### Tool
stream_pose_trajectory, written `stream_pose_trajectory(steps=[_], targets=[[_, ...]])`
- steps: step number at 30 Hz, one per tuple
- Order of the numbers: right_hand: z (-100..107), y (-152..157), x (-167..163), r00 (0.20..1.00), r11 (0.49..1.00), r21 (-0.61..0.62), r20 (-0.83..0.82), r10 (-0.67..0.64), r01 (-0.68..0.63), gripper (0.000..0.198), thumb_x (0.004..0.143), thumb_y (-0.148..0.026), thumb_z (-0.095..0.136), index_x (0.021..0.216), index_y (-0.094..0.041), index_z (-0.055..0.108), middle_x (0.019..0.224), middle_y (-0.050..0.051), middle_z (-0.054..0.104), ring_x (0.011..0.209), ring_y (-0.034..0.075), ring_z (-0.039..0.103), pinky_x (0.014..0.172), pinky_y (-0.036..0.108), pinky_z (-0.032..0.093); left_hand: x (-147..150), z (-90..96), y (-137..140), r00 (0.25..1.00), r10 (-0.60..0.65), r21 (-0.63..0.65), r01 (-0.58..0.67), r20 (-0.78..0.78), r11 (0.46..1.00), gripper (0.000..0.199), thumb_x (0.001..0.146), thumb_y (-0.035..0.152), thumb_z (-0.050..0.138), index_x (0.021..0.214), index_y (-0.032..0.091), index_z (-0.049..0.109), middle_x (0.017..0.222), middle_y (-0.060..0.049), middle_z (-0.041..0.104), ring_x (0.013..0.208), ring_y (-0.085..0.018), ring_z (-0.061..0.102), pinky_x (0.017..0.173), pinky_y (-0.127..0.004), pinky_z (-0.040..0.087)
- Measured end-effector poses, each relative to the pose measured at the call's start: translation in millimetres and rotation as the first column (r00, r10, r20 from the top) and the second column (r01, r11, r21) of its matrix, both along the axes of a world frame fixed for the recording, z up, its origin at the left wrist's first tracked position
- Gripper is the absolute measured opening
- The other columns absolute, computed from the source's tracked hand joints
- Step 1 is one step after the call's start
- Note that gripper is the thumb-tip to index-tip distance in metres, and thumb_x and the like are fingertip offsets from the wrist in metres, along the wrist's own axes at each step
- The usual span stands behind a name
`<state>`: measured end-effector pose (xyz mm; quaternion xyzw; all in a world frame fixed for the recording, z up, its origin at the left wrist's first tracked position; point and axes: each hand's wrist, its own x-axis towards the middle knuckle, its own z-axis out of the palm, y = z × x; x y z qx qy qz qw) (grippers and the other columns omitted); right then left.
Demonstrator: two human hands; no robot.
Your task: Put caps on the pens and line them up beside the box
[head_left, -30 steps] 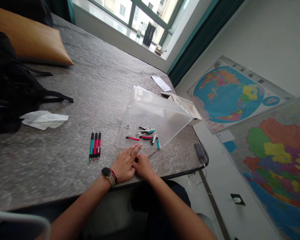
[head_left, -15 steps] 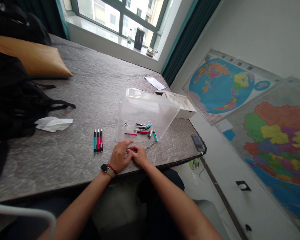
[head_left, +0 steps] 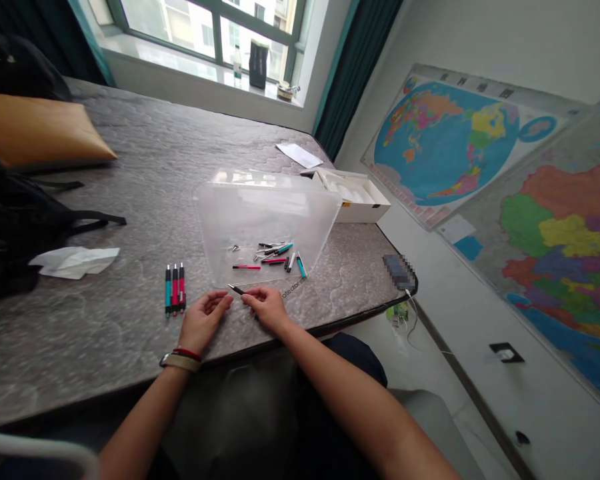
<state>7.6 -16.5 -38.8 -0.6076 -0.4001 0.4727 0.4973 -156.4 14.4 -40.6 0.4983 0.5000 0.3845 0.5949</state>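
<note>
Between the thumb and fingers of my right hand (head_left: 269, 309) is a pen (head_left: 236, 289) with a black front part and a silver tip, pointing left; the rest of it is hidden by the fingers. My left hand (head_left: 204, 321) is just left of that tip, fingers loosely curled and thumb apart, with nothing visible in it. Three pens, one teal (head_left: 168, 293) and two red (head_left: 179, 290), lie side by side left of my hands. Beyond my hands, a clear plastic bin (head_left: 265, 207) lies on its side, with several pen parts (head_left: 275, 253) in red, teal, black and white inside.
A white open box (head_left: 360, 212) and a sheet of paper (head_left: 299, 155) lie behind the bin. At left are a crumpled tissue (head_left: 77, 262), a black backpack (head_left: 15, 213) and a tan cushion (head_left: 40, 130). A blurred phone (head_left: 399, 272) with a cable lies at the right corner.
My hands were together and have moved apart, the left one leftward. The pen in my right hand now shows. The camera view has shifted slightly.
</note>
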Motion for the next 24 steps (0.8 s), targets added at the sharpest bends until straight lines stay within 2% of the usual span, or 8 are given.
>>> stream_pose_trajectory(steps=[3,5,7,10,13,15,19,24], targets=[[9.6,-0.1,-11.8,0.997,1.000,-0.026,0.073,0.014,-0.012,0.035,0.076,-0.049,0.070,0.093,-0.018,0.072,0.074,0.002,0.071,0.056,0.013,0.060,0.054,0.024,0.048,4.8,5.1,1.4,0.994,0.106,-0.045,-0.106,-0.015,0.993,0.058,0.065,0.055,0.077,0.102,0.012,0.064,0.084,-0.006,0.069,0.070,-0.017,0.064,0.057,-0.025,0.049],[16.2,-0.2,-15.3,0.979,0.998,0.016,0.196,0.049,-0.053,0.032,0.079,-0.048,0.070,0.094,-0.020,0.073,0.079,0.002,0.072,0.063,0.014,0.063,0.060,0.024,0.049,9.1,6.9,4.1,0.984,0.181,-0.063,-0.180,-0.001,0.982,0.055,0.063,0.054,0.079,0.095,0.012,0.064,0.074,-0.002,0.066,0.062,-0.014,0.059,0.051,-0.022,0.046],[20.9,0.5,-11.9,0.949,0.995,0.068,0.312,0.046,-0.071,0.026,0.081,-0.045,0.070,0.094,-0.022,0.073,0.086,0.002,0.073,0.072,0.015,0.064,0.068,0.025,0.048,13.9,6.4,8.4,0.980,0.196,-0.092,-0.192,0.038,0.977,0.052,0.061,0.053,0.080,0.090,0.013,0.065,0.071,0.000,0.064,0.059,-0.013,0.058,0.050,-0.022,0.046],[25.1,2.8,1.5,0.921,0.988,0.099,0.384,0.069,-0.116,0.024,0.083,-0.044,0.068,0.095,-0.024,0.072,0.092,0.001,0.073,0.078,0.015,0.062,0.074,0.025,0.047,19.1,3.8,16.3,0.984,0.154,-0.152,-0.139,0.090,0.978,0.050,0.060,0.049,0.083,0.091,0.013,0.067,0.072,0.000,0.066,0.059,-0.013,0.058,0.052,-0.022,0.048],[30.5,4.5,12.9,0.916,0.978,0.115,0.384,0.116,-0.171,0.028,0.083,-0.045,0.068,0.102,-0.024,0.070,0.089,0.000,0.071,0.071,0.013,0.059,0.069,0.024,0.045,22.2,6.8,21.5,0.987,0.097,-0.169,-0.075,0.130,0.983,0.050,0.061,0.046,0.084,0.096,0.013,0.070,0.073,-0.001,0.067,0.059,-0.012,0.058,0.052,-0.022,0.048],[34.4,5.6,17.1,0.913,0.981,0.108,0.394,0.106,-0.161,0.032,0.080,-0.045,0.071,0.103,-0.022,0.066,0.086,-0.001,0.068,0.066,0.012,0.055,0.066,0.023,0.043,25.1,11.5,23.9,0.986,0.055,-0.149,-0.031,0.155,0.988,0.049,0.064,0.046,0.082,0.098,0.012,0.071,0.071,-0.002,0.067,0.057,-0.012,0.057,0.051,-0.022,0.046],[35.6,10.7,21.6,0.909,0.988,0.092,0.409,0.077,-0.126,0.025,0.079,-0.039,0.069,0.092,-0.020,0.061,0.069,-0.004,0.060,0.057,0.011,0.050,0.058,0.023,0.038,30.9,12.9,30.9,0.974,0.038,-0.101,-0.015,0.221,0.995,0.044,0.070,0.043,0.078,0.101,0.013,0.072,0.081,-0.005,0.070,0.056,-0.010,0.056,0.050,-0.022,0.045],[33.7,13.7,22.3,0.903,0.986,0.078,0.416,0.105,-0.150,0.017,0.080,-0.036,0.068,0.077,-0.020,0.061,0.073,0.000,0.064,0.061,0.013,0.054,0.060,0.024,0.040,25.0,10.4,34.2,0.965,-0.039,-0.077,0.061,0.258,0.995,0.039,0.076,0.038,0.074,0.107,0.014,0.071,0.091,-0.008,0.072,0.057,-0.009,0.056,0.054,-0.022,0.046]])
